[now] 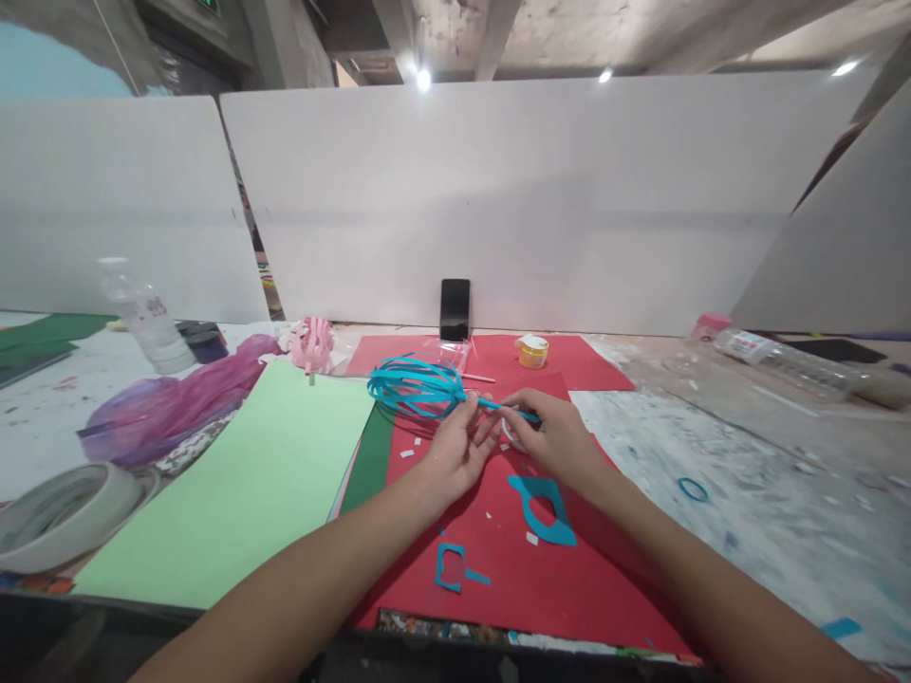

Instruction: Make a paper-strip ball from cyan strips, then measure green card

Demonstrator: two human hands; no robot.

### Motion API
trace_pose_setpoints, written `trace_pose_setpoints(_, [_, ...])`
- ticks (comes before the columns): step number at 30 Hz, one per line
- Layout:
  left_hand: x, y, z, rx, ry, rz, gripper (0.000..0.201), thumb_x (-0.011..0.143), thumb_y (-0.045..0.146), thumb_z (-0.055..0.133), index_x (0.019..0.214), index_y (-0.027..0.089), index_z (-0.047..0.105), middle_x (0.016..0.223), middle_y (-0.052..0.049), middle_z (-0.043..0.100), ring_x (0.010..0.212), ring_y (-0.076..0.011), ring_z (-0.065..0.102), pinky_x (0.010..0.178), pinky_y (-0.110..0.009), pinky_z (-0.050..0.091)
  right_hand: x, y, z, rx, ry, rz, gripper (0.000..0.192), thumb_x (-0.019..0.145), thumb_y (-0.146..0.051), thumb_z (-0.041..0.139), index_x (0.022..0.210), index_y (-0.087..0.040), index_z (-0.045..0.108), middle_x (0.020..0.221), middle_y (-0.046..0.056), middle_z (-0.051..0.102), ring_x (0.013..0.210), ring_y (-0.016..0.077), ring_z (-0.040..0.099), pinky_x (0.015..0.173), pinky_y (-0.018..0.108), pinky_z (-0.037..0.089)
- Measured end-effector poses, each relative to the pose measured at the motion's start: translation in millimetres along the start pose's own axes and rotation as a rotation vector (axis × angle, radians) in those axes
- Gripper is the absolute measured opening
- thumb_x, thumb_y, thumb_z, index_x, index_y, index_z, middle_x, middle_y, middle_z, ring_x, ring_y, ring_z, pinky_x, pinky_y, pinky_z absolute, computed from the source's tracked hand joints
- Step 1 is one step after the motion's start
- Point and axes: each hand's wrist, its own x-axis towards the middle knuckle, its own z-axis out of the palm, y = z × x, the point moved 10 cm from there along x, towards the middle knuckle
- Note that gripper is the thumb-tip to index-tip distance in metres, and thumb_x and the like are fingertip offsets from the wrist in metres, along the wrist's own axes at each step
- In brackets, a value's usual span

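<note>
A blue paper-strip lantern point(417, 384) lies sideways above the red paper point(498, 560), its strips bowed out like a cage. From its right end runs a thin blue stick point(490, 404). My left hand point(455, 453) is closed at the joint of strips and stick, thumb on top. Farther along, my right hand point(551, 432) pinches the stick near its tip. Below the hands lie a blue paper scrap with a round hole point(548, 531) and a smaller cut blue scrap point(441, 581). Behind the right fingers, a white roll point(509, 436) is partly hidden.
Light green paper point(242, 484) and tape rolls point(71, 512) are on the left, near purple plastic point(177, 403) and a bottle point(146, 318). A pink paper lantern point(311, 343), phone point(455, 308) and yellow tub point(532, 353) stand behind. Another bottle point(790, 360) lies right.
</note>
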Motion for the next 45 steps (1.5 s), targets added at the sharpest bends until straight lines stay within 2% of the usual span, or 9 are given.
trace_pose_setpoints(4, [-2, -6, 1.6, 0.002, -0.017, -0.021, 0.009, 0.087, 0.017, 0.067, 0.081, 0.017, 0.061, 0.079, -0.001, 0.069, 0.070, -0.0133, 0.068, 0.070, -0.025, 0.054, -2, 2, 5, 0.002, -0.008, 0.026, 0.017, 0.091, -0.034, 0.052, 0.090, -0.019, 0.062, 0.071, 0.001, 0.068, 0.061, 0.0161, 0.060, 0.058, 0.026, 0.040])
trace_pose_setpoints(8, [-6, -11, 4.2, 0.003, -0.034, -0.028, 0.009, 0.086, 0.018, 0.068, 0.081, 0.017, 0.061, 0.082, -0.002, 0.070, 0.075, -0.0144, 0.069, 0.075, -0.027, 0.054, -1, 4, 8, 0.050, -0.032, 0.039, 0.019, 0.091, -0.035, 0.051, 0.092, -0.019, 0.061, 0.075, 0.003, 0.069, 0.065, 0.0172, 0.063, 0.061, 0.027, 0.042])
trace_pose_setpoints(14, [-8, -15, 8.1, 0.005, -0.047, -0.011, 0.008, 0.087, 0.019, 0.068, 0.081, 0.017, 0.062, 0.084, -0.002, 0.069, 0.075, -0.0135, 0.068, 0.074, -0.027, 0.054, 3, 11, 8, 0.149, -0.026, 0.086, 0.022, 0.090, -0.038, 0.052, 0.087, -0.018, 0.061, 0.076, 0.004, 0.067, 0.070, 0.0180, 0.063, 0.064, 0.028, 0.046])
trace_pose_setpoints(17, [-6, -11, 10.2, 0.012, -0.045, 0.006, 0.012, 0.084, 0.020, 0.072, 0.079, 0.016, 0.062, 0.080, -0.002, 0.068, 0.071, -0.0130, 0.067, 0.070, -0.025, 0.053, 4, 15, 9, 0.245, -0.073, 0.146, 0.022, 0.087, -0.038, 0.055, 0.092, -0.018, 0.061, 0.079, 0.004, 0.068, 0.069, 0.0173, 0.064, 0.061, 0.028, 0.048])
trace_pose_setpoints(19, [-6, -7, 9.4, 0.011, -0.029, 0.027, 0.011, 0.084, 0.018, 0.071, 0.079, 0.016, 0.061, 0.078, -0.001, 0.067, 0.067, -0.0116, 0.065, 0.067, -0.023, 0.052, 5, 16, 5, 0.211, -0.102, 0.156, 0.021, 0.084, -0.037, 0.057, 0.091, -0.018, 0.062, 0.078, 0.004, 0.069, 0.065, 0.0165, 0.064, 0.057, 0.026, 0.048])
trace_pose_setpoints(24, [-5, -8, 6.1, 0.011, -0.003, 0.012, 0.010, 0.087, 0.019, 0.068, 0.081, 0.016, 0.062, 0.081, -0.003, 0.068, 0.070, -0.0133, 0.066, 0.063, -0.023, 0.052, 6, 6, -10, -0.011, -0.062, 0.042, 0.020, 0.087, -0.035, 0.055, 0.078, -0.019, 0.065, 0.068, 0.002, 0.070, 0.060, 0.0168, 0.062, 0.057, 0.026, 0.044])
trace_pose_setpoints(32, [-5, -15, 5.9, 0.006, -0.018, -0.008, 0.012, 0.085, 0.020, 0.070, 0.078, 0.017, 0.061, 0.084, -0.003, 0.069, 0.074, -0.0132, 0.066, 0.068, -0.024, 0.052, 1, 0, 1, -0.185, -0.075, -0.049, 0.026, 0.093, -0.036, 0.049, 0.082, -0.020, 0.066, 0.073, 0.004, 0.072, 0.062, 0.0180, 0.063, 0.059, 0.027, 0.040])
trace_pose_setpoints(40, [-5, -15, 8.6, 0.031, -0.051, 0.020, 0.017, 0.079, 0.022, 0.077, 0.075, 0.017, 0.061, 0.081, -0.001, 0.068, 0.073, -0.0121, 0.065, 0.069, -0.023, 0.050, 0, 2, 1, -0.177, -0.067, -0.007, 0.031, 0.094, -0.040, 0.047, 0.075, -0.021, 0.062, 0.065, 0.002, 0.067, 0.057, 0.0171, 0.060, 0.056, 0.027, 0.039])
trace_pose_setpoints(45, [-3, -20, 11.0, 0.107, -0.071, 0.005, 0.016, 0.080, 0.027, 0.076, 0.077, 0.019, 0.063, 0.084, 0.000, 0.068, 0.076, -0.0106, 0.065, 0.073, -0.021, 0.051, 1, 0, 1, -0.174, -0.068, 0.011, 0.021, 0.091, -0.034, 0.050, 0.082, -0.020, 0.064, 0.075, 0.004, 0.072, 0.066, 0.0190, 0.065, 0.061, 0.028, 0.042])
